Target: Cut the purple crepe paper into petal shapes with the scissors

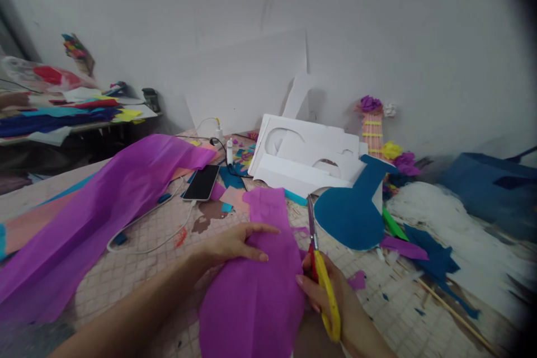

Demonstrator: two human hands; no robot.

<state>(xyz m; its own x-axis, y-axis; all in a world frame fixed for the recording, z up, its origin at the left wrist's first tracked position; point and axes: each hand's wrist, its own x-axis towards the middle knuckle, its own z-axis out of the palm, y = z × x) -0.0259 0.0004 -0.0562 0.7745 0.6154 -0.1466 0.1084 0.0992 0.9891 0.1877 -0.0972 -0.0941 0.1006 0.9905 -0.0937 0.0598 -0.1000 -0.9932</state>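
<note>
the surface (138, 268), a pale tiled top, is crowded: a long purple sheet (96, 218) drapes across its left side, white foam cutouts (302, 159) are stacked at the back, and a blue cutout (356, 212) lies right of centre beside blue scraps and a green strip. the purple paper (255, 279) being cut lies in front of the person, hanging toward them off the near edge, its far end reaching almost to the foam.

the left hand (235, 246) lies flat on the paper's upper left part, fingers spread and pointing right, pressing it down. the right hand (331, 296) is closed through the yellow handles of the scissors (316, 251), whose blades stand nearly together and point away along the paper's right edge, the tip just short of the blue cutout.

risks, as i judge them: the paper looks thin and crinkled, so it could snag and tear rather than cut clean if the blades close on a fold, or if the left hand lets it slide. the left fingertips sit near the blade line; if the cut wanders inward they could be nicked. the tip could catch the blue cutout if pushed further.

a phone (202, 182) and its white cable (146, 224) lie just left of the paper; a tug on the sheet or a sweeping forearm might drag the cable and pull the phone along.
</note>
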